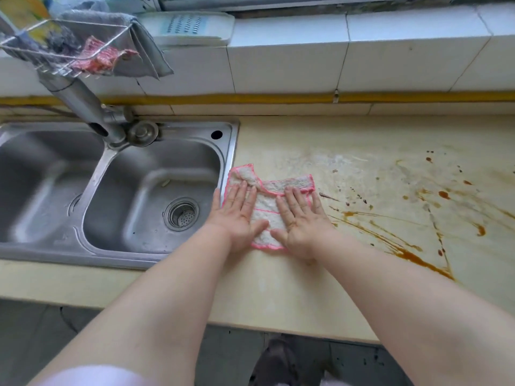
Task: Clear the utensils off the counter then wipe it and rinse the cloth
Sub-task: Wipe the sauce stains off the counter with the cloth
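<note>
Nearest us, the front of the bench (273, 299) is bare and pale, with no utensils in sight, so we judge the clearing done and the wiping in hand. Just beyond, our left hand (237, 215) and right hand (302, 221) lie flat on the cloth (267, 207), fingers (291, 199) spread open and pressing down, gripping nothing. The pink-edged cloth sits on the bench just beside the rim of the sink (231, 151), its far left corner bunched up.

To wipe well, we should flatten that bunched corner, keep both palms bearing evenly, and push rightward into the brown streaks (401, 246), drawing the mess back toward the sink rather than smearing it outward. The splatters (443, 195) farther right look dried in places and will likely need firmer, repeated passes.

Farther off, the faucet (83, 104) stands over the sink for the rinse, and a wire rack (55, 43) holding rags hangs by the tiled ledge (418, 29).
</note>
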